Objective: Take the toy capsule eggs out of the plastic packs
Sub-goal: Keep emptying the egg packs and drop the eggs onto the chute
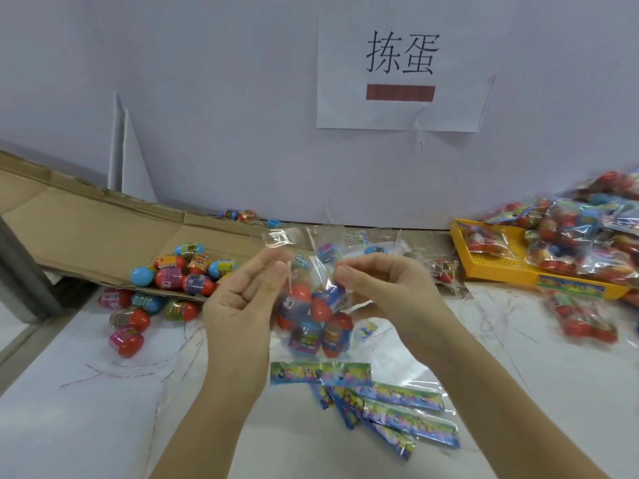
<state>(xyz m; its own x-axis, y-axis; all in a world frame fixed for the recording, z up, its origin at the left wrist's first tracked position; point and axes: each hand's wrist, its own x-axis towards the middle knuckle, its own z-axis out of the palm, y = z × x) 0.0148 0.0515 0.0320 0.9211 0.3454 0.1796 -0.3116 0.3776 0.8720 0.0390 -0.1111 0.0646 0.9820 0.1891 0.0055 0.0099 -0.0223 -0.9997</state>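
Packs (587, 243) of toy capsule eggs, sealed in crinkled clear film, heap over a yellow perforated tray (498, 267) at the right of the white desk (86, 409), with a few more lying on the desk just beside it. At left, a flattened brown cardboard box (86, 229) carries a cluster of loose eggs (183, 271). They are smooth two-part ovals in red, blue and pink with printed bands, and others rest on the desk below its flap. Held above the middle of the desk is one clear pack (313, 267), its bright printed header card (320, 373) hanging downward and several packed eggs (333, 335) bunched inside the film. The left hand (242, 299), palm toward the camera and fingers nearly straight, pinches one edge of the film between thumb and forefinger. The right hand (383, 285), fingers curled, pinches the opposite edge. The two hands stay apart with the film stretched between them. Empty header strips (397, 409) with scraps of film lie fanned on the desk below the pack. A white paper sign (401, 63) hangs on the pale wall behind.
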